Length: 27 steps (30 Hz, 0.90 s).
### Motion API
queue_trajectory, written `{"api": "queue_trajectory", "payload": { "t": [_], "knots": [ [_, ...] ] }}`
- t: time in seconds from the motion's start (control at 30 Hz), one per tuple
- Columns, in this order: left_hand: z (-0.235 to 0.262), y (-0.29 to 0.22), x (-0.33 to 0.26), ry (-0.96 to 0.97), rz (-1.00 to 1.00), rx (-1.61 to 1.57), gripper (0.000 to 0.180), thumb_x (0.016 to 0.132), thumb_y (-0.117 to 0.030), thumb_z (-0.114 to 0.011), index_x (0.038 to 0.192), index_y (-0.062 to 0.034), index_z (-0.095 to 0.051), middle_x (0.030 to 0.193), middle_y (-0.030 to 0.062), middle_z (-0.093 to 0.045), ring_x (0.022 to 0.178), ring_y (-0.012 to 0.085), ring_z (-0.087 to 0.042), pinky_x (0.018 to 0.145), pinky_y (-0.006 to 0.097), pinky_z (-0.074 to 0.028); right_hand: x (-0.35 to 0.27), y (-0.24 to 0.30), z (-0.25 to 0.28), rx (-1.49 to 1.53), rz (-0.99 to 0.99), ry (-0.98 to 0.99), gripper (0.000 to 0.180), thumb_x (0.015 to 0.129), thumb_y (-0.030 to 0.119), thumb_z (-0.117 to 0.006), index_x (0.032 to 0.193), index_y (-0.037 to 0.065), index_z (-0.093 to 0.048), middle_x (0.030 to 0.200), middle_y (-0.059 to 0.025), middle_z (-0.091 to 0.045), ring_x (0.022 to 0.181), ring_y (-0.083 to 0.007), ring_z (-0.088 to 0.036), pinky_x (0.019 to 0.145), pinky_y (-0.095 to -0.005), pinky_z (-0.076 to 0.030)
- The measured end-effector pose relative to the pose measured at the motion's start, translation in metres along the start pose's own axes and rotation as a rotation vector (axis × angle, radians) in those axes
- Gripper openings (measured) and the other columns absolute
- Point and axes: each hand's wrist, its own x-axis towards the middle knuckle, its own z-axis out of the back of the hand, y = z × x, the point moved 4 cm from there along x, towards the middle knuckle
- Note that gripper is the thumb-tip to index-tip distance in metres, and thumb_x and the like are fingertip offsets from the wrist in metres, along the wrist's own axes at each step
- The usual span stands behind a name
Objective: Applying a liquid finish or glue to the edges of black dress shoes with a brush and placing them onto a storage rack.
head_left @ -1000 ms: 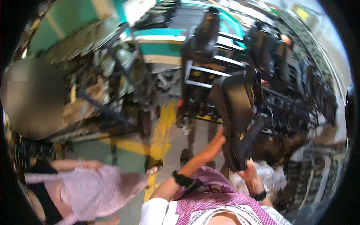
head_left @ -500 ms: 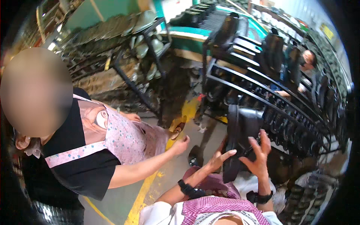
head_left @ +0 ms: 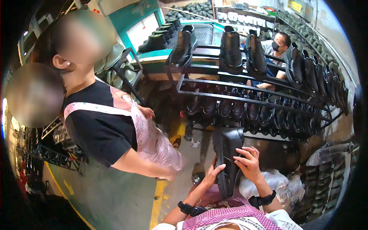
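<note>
Black shoe (head_left: 229, 155), lower centre of frame, gripped sole-up by left hand (head_left: 212, 175) and right hand (head_left: 248, 164); not yet on the filled rack (head_left: 245, 100) above.

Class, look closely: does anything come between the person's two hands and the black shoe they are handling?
Nothing visible does. The left hand and the right hand both lie directly on the black shoe, bare fingers against its surface.

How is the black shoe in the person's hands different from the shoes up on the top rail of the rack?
The held shoe is gripped by the left hand and right hand, sole side showing; the top-rail shoes sit untouched on the rack, uppers showing. Both are black and glossy.
</note>
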Motion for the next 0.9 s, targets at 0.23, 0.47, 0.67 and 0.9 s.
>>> {"api": "queue_trajectory", "payload": {
  "t": [0.23,0.47,0.67,0.9],
  "knots": [
    [-0.003,0.006,-0.003,0.091,0.236,0.081,0.072,0.073,-0.042,-0.056,0.128,-0.0031,-0.03,0.12,0.0101,-0.043,0.109,0.0206,-0.042,0.093,0.032,-0.032,-0.001,-0.042,0.016,-0.035,-0.363,-0.247,0.011,0.075,0.012,-0.06,0.082,0.006,-0.065,0.094,-0.0024,-0.063,0.1,-0.023,-0.047,0.09,-0.0379,-0.03],
    [-0.007,-0.023,0.001,0.266,0.54,-0.33,0.05,0.075,-0.042,-0.052,0.106,-0.0025,-0.053,0.092,0.0114,-0.061,0.077,0.0232,-0.061,0.071,0.035,-0.05,-0.033,-0.046,0.036,0.607,-0.892,-0.643,0.018,0.086,0.016,-0.053,0.093,0.002,-0.061,0.085,-0.0026,-0.062,0.075,-0.0065,-0.055,0.068,-0.0198,-0.042],
    [-0.012,-0.018,0.016,0.449,0.537,-0.559,0.048,0.081,-0.038,-0.043,0.11,-0.0009,-0.05,0.099,0.0151,-0.059,0.085,0.0248,-0.06,0.079,0.037,-0.049,-0.055,-0.013,0.031,0.643,-0.968,-0.597,0.009,0.083,0.013,-0.057,0.087,0.006,-0.061,0.071,0.0045,-0.055,0.063,-0.0015,-0.047,0.054,-0.0162,-0.038],
    [-0.027,-0.017,0.008,0.536,0.668,-0.546,0.065,0.079,-0.049,-0.029,0.116,0.0019,-0.044,0.104,0.0221,-0.055,0.087,0.0369,-0.057,0.079,0.045,-0.048,-0.05,0.015,0.018,0.722,-0.955,-0.529,0.015,0.081,0.012,-0.059,0.094,0.006,-0.056,0.081,0.0037,-0.055,0.069,-0.003,-0.049,0.058,-0.0175,-0.04]
  ]
}}
